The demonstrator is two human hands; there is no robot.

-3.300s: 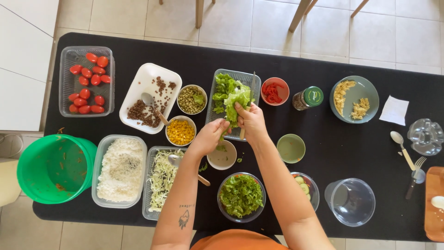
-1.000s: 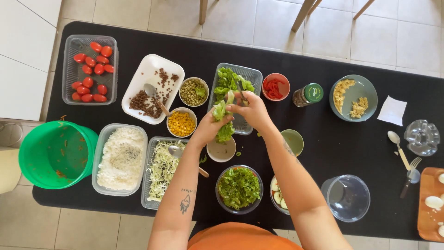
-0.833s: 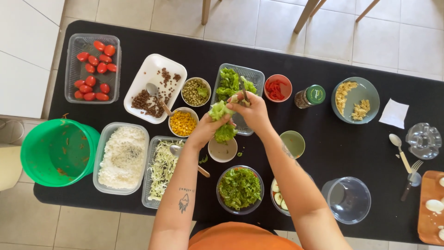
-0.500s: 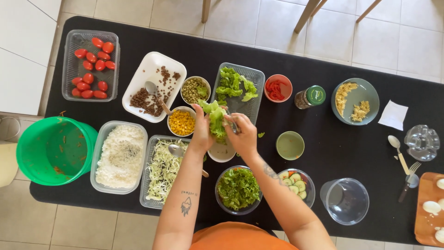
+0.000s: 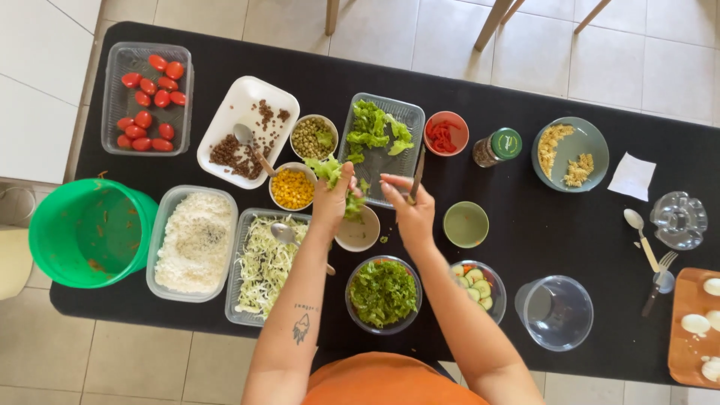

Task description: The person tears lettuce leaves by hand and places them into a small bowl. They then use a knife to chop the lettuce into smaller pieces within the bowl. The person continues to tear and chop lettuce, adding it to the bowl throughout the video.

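My left hand (image 5: 332,201) grips a green lettuce leaf (image 5: 327,170) above a small beige bowl (image 5: 360,234); bits of leaf hang below its fingers. Just to its right, my right hand (image 5: 407,211) holds a thin knife (image 5: 417,169) that points away from me over the clear lettuce tray (image 5: 405,114). The two hands are a few centimetres apart. A glass bowl of chopped greens (image 5: 384,293) stands directly in front of me, below the hands.
On the black table (image 5: 525,240) stand a tomato container (image 5: 146,97), a white dish of beans (image 5: 247,127), a peas bowl (image 5: 313,138), a corn bowl (image 5: 292,188), a rice tub (image 5: 193,241), a cabbage tray (image 5: 262,262), an empty green bowl (image 5: 466,224), cucumber slices (image 5: 475,282) and an empty glass bowl (image 5: 555,312). A green bucket (image 5: 90,232) stands at the left.
Both hands have drawn back from the lettuce tray toward me with a leaf. They now sit over the small beige bowl, and the leaf looks smaller.
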